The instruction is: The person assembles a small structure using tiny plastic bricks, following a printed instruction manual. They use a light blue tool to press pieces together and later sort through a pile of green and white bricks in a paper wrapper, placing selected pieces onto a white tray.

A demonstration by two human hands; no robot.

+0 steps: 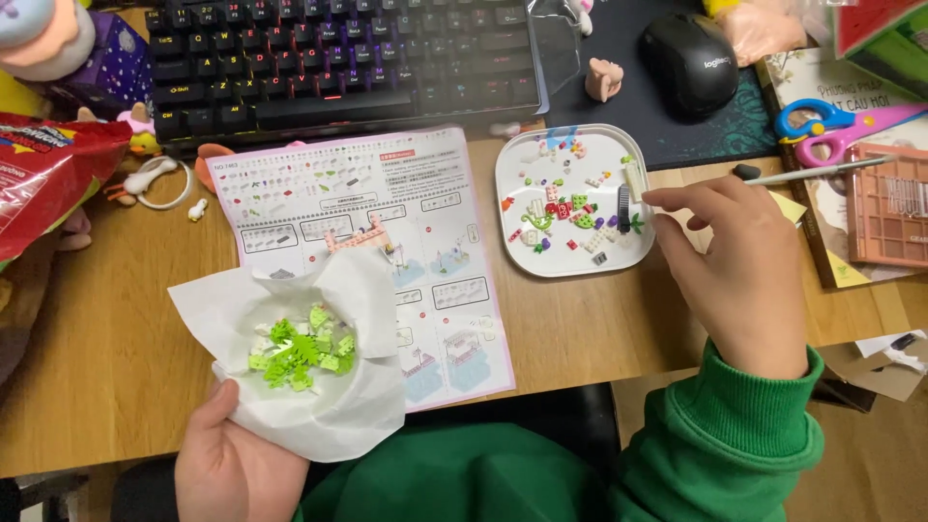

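The little green bricks (300, 353) lie in a heap inside a white tissue (290, 387), and the left hand (232, 464) holds that tissue from below like a cup, its fingers closed around the paper at the near edge of the bench (106, 387). The right hand (735, 271) is far off to the other side, so the left hand is much nearer to the green heap. The right hand reaches to the right rim of the white tray (512, 193), with its finger and thumb pinched close together just by a small dark piece (623, 208) that stands long-ways up and down the tray; I cannot tell for sure if the hand has hold of it or only touches it. More tiny coloured bricks (565, 208) are spread over the tray. Between the two hands lies the pink instruction sheet (387, 222), partly under the tissue. Behind it sits a black keyboard (338, 58), and a black mouse (688, 63) rests on a dark mat. Blue and pink scissors (831, 130) lie to the far right, well apart from the bricks.
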